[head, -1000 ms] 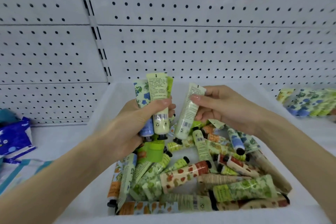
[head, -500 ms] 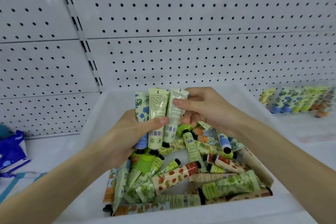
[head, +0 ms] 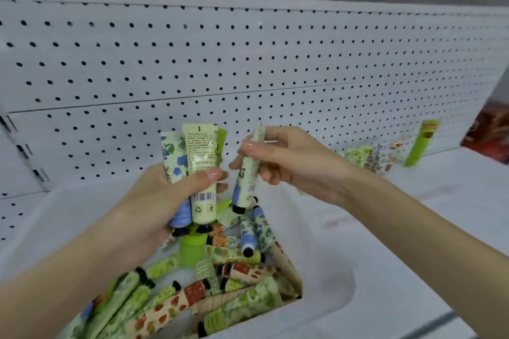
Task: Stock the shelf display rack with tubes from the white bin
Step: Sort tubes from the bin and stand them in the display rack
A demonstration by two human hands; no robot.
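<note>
1. Bundle of tubes (head: pixel 201 162) at frame centre, upright, caps down, clasped in left grip (head: pixel 154 209), thumb across the front.
2. Single tube (head: pixel 249 170) just right of it, pinched in right grip (head: pixel 289 162), fingers curled round.
3. Probably light, soft-walled, glossy and a bit slippery; better taken at mid-body, not at the flat crimped end.
4. Many loose tubes (head: pixel 220 289) below, lying in white bin (head: pixel 325 256).
5. Stocked row (head: pixel 366 157) on shelf (head: pixel 454 201), right of frame, before pegboard (head: pixel 248 63).
</note>
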